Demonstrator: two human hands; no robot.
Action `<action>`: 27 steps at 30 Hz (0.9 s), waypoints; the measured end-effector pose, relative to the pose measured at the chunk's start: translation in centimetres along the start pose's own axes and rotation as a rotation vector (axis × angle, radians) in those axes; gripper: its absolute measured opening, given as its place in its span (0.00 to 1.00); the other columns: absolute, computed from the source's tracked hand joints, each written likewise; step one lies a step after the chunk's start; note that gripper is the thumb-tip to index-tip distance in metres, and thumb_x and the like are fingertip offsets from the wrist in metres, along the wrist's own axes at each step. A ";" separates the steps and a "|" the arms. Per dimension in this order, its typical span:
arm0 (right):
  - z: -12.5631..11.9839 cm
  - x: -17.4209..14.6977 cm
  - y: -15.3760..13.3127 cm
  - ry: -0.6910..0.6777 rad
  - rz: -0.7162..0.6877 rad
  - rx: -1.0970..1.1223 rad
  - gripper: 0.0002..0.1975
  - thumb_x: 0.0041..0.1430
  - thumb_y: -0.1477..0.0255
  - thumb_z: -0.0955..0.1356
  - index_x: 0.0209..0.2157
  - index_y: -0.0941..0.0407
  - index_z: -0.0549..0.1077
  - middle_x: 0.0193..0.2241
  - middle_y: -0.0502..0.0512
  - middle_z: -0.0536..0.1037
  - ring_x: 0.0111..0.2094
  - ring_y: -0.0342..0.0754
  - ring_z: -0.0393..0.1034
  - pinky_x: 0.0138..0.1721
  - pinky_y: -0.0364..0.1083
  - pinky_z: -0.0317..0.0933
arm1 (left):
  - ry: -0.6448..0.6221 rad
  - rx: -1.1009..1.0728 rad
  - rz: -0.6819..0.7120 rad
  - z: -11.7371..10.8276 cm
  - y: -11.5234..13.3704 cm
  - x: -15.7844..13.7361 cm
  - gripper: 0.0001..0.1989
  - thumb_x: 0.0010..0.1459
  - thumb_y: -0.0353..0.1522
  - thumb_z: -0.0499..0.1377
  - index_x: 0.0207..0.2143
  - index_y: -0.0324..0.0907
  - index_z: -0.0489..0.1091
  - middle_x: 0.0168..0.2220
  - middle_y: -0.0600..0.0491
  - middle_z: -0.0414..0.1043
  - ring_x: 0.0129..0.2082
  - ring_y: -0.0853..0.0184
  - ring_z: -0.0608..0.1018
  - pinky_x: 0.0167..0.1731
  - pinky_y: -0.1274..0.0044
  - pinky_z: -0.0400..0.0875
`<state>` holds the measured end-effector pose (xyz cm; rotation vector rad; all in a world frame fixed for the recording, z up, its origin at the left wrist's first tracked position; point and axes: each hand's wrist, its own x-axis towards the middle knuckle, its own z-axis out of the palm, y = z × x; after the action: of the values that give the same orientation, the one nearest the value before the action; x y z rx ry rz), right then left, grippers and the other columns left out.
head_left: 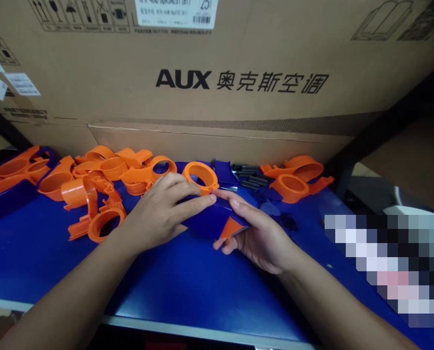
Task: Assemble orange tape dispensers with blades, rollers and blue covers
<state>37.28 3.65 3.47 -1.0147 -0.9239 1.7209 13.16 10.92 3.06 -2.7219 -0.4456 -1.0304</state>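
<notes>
Above the middle of the blue table, both hands grip a packing tape dispenser (210,218) with a dark blue cover and an orange body. My left hand (160,206) is closed on its left side, fingers lying over the top of the cover. On the right, my right hand (262,231) has its thumb on top and its other fingers curled underneath. A toothed edge shows beside the right palm. An orange ring (216,181) rises just beyond the fingertips; I cannot tell whether it belongs to the held dispenser.
Several orange dispenser parts (107,221) are heaped at left on the blue table (173,291). Two more orange parts (293,187) lie at the right back. Black cylinders (253,181) and a blue cover (223,171) sit between. A large cardboard box (202,107) stands behind.
</notes>
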 end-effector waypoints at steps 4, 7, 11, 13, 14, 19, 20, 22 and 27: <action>0.1 0.0 -0.1 -0.020 0.053 0.029 0.28 0.74 0.59 0.65 0.69 0.54 0.63 0.22 0.55 0.83 0.22 0.52 0.83 0.21 0.42 0.76 | 0.018 -0.001 0.014 0.0 0.0 -0.1 0.31 0.59 0.21 0.64 0.64 0.45 0.70 0.50 0.46 0.78 0.51 0.54 0.75 0.52 0.60 0.75; 0.1 -0.1 -0.2 -0.026 0.075 0.041 0.27 0.75 0.59 0.64 0.69 0.55 0.62 0.21 0.55 0.83 0.21 0.52 0.82 0.20 0.41 0.75 | 0.012 0.003 0.004 -0.2 0.1 -0.1 0.30 0.59 0.22 0.64 0.63 0.46 0.71 0.50 0.46 0.78 0.51 0.54 0.75 0.53 0.60 0.75; -0.1 -0.2 -0.2 -0.057 0.093 0.047 0.28 0.73 0.59 0.66 0.68 0.54 0.62 0.23 0.56 0.84 0.22 0.52 0.83 0.21 0.41 0.76 | -0.005 -0.003 0.010 -0.3 0.3 0.0 0.31 0.59 0.21 0.64 0.63 0.45 0.70 0.50 0.46 0.77 0.51 0.54 0.74 0.53 0.60 0.74; -0.3 -0.2 -0.2 -0.074 0.100 0.042 0.29 0.71 0.60 0.68 0.68 0.54 0.62 0.25 0.56 0.85 0.23 0.53 0.84 0.21 0.42 0.77 | -0.007 0.001 0.022 -0.3 0.3 0.0 0.31 0.59 0.21 0.64 0.64 0.46 0.70 0.51 0.46 0.77 0.51 0.55 0.73 0.53 0.61 0.74; -0.4 -0.2 -0.1 -0.081 0.105 0.038 0.30 0.70 0.60 0.68 0.69 0.53 0.61 0.25 0.56 0.85 0.23 0.53 0.84 0.21 0.42 0.77 | -0.010 0.004 0.025 -0.2 0.3 0.0 0.31 0.59 0.20 0.63 0.64 0.47 0.70 0.51 0.47 0.77 0.50 0.55 0.73 0.54 0.61 0.73; -0.6 0.1 0.3 -0.098 0.090 0.020 0.33 0.70 0.59 0.68 0.70 0.53 0.58 0.22 0.54 0.82 0.22 0.52 0.81 0.21 0.44 0.77 | -0.019 0.048 -0.034 -0.2 0.6 0.0 0.34 0.60 0.24 0.65 0.67 0.53 0.68 0.55 0.47 0.75 0.56 0.52 0.73 0.58 0.57 0.71; -0.6 0.2 0.4 -0.099 0.070 0.027 0.33 0.70 0.59 0.68 0.70 0.53 0.58 0.22 0.53 0.82 0.22 0.52 0.81 0.21 0.44 0.77 | -0.003 0.061 -0.063 -0.3 0.8 0.0 0.34 0.60 0.27 0.66 0.68 0.53 0.68 0.59 0.45 0.73 0.59 0.49 0.72 0.61 0.55 0.69; -0.7 0.3 0.4 -0.085 0.015 0.068 0.31 0.70 0.57 0.69 0.68 0.52 0.61 0.23 0.53 0.82 0.22 0.51 0.81 0.21 0.43 0.77 | 0.050 0.060 -0.130 -0.4 1.4 0.1 0.36 0.59 0.34 0.69 0.69 0.49 0.67 0.65 0.40 0.67 0.65 0.43 0.68 0.65 0.49 0.64; -0.9 0.4 -0.2 -0.007 -0.079 0.198 0.22 0.69 0.54 0.69 0.54 0.55 0.71 0.25 0.55 0.83 0.24 0.48 0.80 0.23 0.40 0.76 | 0.363 -0.293 -0.495 0.8 4.9 0.7 0.35 0.60 0.38 0.66 0.67 0.41 0.66 0.58 0.40 0.69 0.59 0.51 0.74 0.61 0.55 0.71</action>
<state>38.08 4.22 3.17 -0.8321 -0.7706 1.7128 15.82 6.74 2.57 -2.6239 -0.9984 -1.8017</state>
